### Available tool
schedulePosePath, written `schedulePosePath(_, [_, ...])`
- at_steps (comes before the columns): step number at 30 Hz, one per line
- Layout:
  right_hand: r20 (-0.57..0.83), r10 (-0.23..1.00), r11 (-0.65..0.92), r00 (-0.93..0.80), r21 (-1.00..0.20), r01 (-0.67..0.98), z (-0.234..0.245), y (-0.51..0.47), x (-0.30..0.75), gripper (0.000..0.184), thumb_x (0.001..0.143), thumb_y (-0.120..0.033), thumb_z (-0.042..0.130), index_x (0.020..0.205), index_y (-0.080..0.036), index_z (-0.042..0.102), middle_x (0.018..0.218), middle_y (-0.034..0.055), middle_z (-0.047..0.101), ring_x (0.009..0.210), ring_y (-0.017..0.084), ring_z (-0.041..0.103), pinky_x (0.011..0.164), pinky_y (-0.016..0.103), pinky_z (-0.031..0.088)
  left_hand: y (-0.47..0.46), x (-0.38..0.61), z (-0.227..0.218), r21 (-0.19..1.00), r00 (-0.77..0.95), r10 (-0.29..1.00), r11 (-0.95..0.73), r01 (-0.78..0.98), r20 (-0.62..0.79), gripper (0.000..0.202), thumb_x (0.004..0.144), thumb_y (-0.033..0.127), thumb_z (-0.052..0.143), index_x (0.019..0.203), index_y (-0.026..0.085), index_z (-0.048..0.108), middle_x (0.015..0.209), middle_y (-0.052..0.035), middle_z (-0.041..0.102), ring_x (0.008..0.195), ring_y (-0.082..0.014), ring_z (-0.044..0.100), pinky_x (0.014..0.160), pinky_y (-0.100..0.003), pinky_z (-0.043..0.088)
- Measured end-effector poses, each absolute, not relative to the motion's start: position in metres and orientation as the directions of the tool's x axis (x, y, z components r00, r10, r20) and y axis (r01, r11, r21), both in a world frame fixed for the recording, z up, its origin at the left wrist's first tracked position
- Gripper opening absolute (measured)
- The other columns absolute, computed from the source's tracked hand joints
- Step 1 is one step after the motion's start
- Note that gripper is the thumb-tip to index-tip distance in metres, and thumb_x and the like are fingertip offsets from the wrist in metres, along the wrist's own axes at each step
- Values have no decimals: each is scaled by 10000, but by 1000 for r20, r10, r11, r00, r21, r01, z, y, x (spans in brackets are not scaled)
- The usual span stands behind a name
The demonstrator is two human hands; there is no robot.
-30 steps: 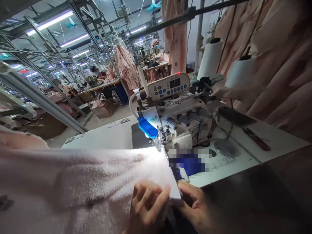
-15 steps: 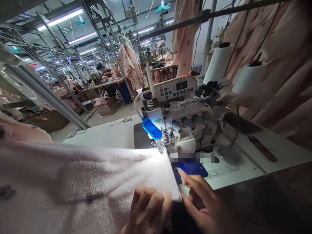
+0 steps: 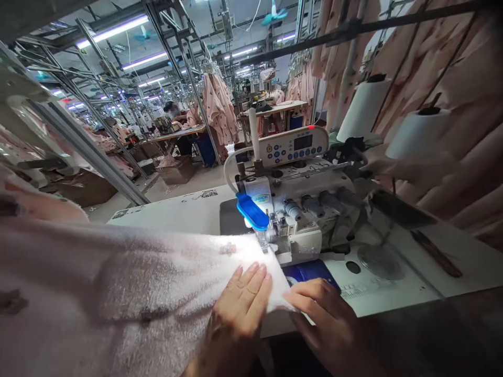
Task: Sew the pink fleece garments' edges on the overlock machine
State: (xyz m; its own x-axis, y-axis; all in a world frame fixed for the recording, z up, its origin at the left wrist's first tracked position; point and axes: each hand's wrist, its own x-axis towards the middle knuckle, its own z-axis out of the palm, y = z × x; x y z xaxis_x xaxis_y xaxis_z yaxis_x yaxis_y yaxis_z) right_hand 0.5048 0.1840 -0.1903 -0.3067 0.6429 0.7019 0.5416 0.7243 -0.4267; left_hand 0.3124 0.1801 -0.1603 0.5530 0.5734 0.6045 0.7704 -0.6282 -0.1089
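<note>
Left hand: the left hand (image 3: 238, 309) is open and flat on top of the cloth, fingers spread a bit and pressing down, no pinch.

Right hand: the right hand (image 3: 326, 314) sits at the cloth's front corner, fingers curled. Looks like a light hold, but honestly you can't tell if it's actually gripping.

Cloth: a big fuzzy pale pink cloth (image 3: 118, 272) drapes across the front of the view, lying on the white sewing table (image 3: 176, 209), with its edge right up at the presser foot (image 3: 264, 238).

What changed: the left hand has gone from curled fingers at the cloth's edge to lying flat, and it's further onto the cloth. So the cloth is now being pressed down rather than pinched up.

Machine: an overlock sewing machine (image 3: 302, 209) with a blue plastic guard (image 3: 252, 212) just above the foot.

Around it: two white thread cones (image 3: 363, 107) (image 3: 418, 133) behind the machine, pink garments (image 3: 451, 78) hanging on the right, and a co-worker (image 3: 173, 112) at a table far back.
</note>
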Motion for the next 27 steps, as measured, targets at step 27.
schedulePosePath(27, [808, 576, 632, -124, -345, 694, -212, 206, 506, 174, 914, -166, 472, 1021, -170, 609, 903, 51, 595, 823, 177, 563, 781, 316, 423, 298, 299, -114, -34, 580, 710, -621, 783, 400, 250, 781, 31, 442, 852, 161, 643, 976, -73, 662, 1004, -185, 586, 926, -304, 460])
